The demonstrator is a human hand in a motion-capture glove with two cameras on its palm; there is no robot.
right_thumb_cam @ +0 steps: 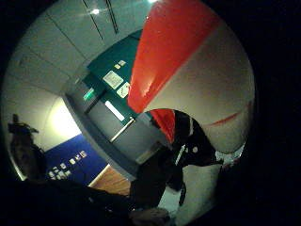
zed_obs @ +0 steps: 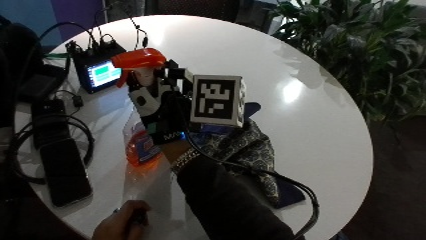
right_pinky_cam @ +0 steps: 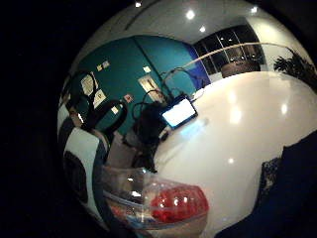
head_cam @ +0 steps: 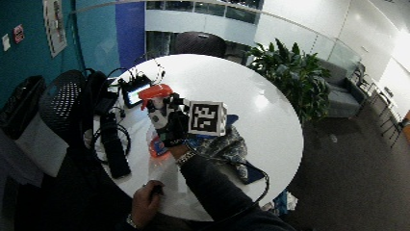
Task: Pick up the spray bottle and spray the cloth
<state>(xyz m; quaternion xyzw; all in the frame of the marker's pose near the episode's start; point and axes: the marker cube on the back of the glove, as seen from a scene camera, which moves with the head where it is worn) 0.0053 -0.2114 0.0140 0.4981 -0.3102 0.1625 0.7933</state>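
— How many things are on the round white table [zed_obs: 313, 125], going left to right?

— Taking the small lit monitor [zed_obs: 101, 73] as the mark: nearer the person than it, at the table's left edge, lie one black phone [zed_obs: 64, 171] and one coil of black cable [zed_obs: 30, 135]. Right of the monitor comes one spray bottle [zed_obs: 142, 97], orange trigger head on top, clear body with orange liquid below. Right of that lies one patterned cloth [zed_obs: 246, 150], with a dark blue piece showing under its edge.

— Where is the bottle, exactly?

— Lifted off the table, upright, just right of the monitor and left of the cloth. The gloved right hand [zed_obs: 163, 112] is curled round its neck below the trigger head.

— And the other hand?

— The bare left hand [zed_obs: 123, 225] rests at the near table edge, well short of the monitor, curled on something small and dark; I cannot tell what.

— Any writing?

— White letters on the glove's wrist, possibly "MA…", too blurred to read. The monitor's screen shows nothing legible.
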